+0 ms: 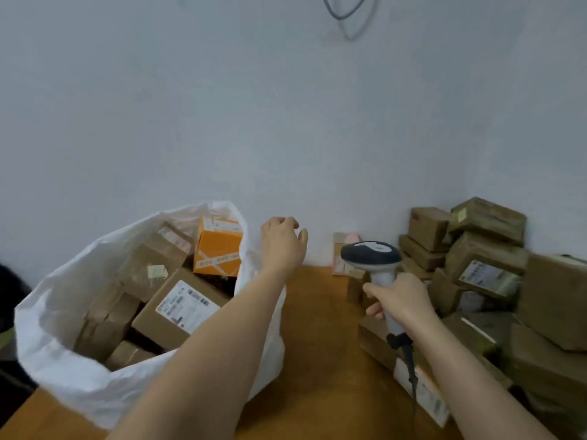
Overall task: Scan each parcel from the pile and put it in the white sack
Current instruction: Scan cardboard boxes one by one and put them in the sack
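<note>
Head view: right hand (401, 300) grips smooth, curved scanner (373, 260).

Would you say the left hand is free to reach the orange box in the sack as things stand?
Probably yes. The left hand is empty and hovers beside the sack, whose mouth is open, and the orange box lies uncovered on top near that edge.

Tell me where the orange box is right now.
In the head view, the orange box sits inside the white sack at left, at its far edge against the wall, among brown parcels, just left of the empty left hand.
</note>
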